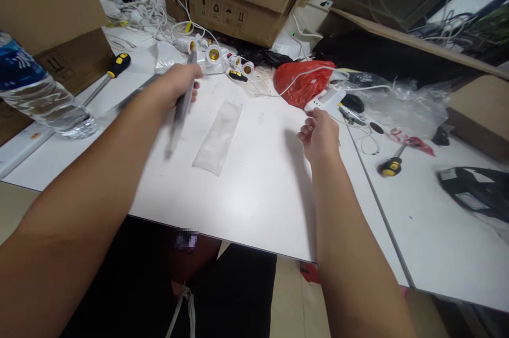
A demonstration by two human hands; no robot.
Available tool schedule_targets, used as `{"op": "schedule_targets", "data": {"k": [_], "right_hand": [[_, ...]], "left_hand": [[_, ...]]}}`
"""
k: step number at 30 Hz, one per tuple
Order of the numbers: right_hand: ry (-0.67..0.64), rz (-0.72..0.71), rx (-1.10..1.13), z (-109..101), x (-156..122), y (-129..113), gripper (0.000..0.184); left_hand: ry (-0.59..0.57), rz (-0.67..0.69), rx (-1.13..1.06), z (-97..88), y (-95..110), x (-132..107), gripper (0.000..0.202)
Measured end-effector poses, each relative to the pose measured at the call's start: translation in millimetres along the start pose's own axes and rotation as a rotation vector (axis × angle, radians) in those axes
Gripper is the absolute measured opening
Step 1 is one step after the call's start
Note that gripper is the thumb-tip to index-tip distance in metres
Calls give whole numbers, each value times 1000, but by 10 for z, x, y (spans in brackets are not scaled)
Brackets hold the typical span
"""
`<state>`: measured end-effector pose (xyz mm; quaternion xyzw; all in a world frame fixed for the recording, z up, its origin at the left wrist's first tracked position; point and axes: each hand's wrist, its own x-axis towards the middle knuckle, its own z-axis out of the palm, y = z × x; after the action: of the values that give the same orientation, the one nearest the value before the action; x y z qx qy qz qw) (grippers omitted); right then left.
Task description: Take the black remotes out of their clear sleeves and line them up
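My left hand is closed around a long, thin grey object, held tilted over the white table; motion blurs it, and its kind cannot be made out. A flat, clear plastic sleeve lies on the table between my hands. To the right, my right hand hovers with curled fingers, close to a white power strip and a red plastic bag. Whatever those fingers hold, if anything, is hidden. White lamp sockets with brass-coloured insides lie beyond my left hand.
Cardboard boxes stand along the back. At left are a water bottle and a screwdriver. Another screwdriver, clear plastic wrapping and a black item lie at right. Cables tangle at the back left.
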<state>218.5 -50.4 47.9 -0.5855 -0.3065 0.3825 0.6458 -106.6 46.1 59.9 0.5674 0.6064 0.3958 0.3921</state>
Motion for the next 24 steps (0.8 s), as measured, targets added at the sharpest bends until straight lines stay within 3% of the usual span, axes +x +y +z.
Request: {"op": "schedule_targets", "data": {"k": [1,3,4,6,8,11,17,24], "right_hand": [[-163,80,-16,51,-70,-16,22],[-509,245,-77,171,-246,-33,39],[-654,310,-101,235,-344,-30,46],[-854,391,-93,347,-524,-4,57],[-957,421,-57,409,-638,34,54],[-953,396,-66,384,-632,60,35],[-845,353,-176,192,-397,39,32],[-881,399,-144,137,-344,119,33]], "left_hand": [[-113,-21,-197,4,95,-49,37],[-375,-68,-796,121,277,-205,43],[-408,-69,-1056,232,348,-302,39],[-290,-33,-1327,518,424,-502,25],[-276,-74,-1325,799,407,-652,20],[-283,-28,-1152,1022,264,-688,28],[-146,9,-755,872,5,-372,51],[-261,37,-738,833,44,-402,50]]}}
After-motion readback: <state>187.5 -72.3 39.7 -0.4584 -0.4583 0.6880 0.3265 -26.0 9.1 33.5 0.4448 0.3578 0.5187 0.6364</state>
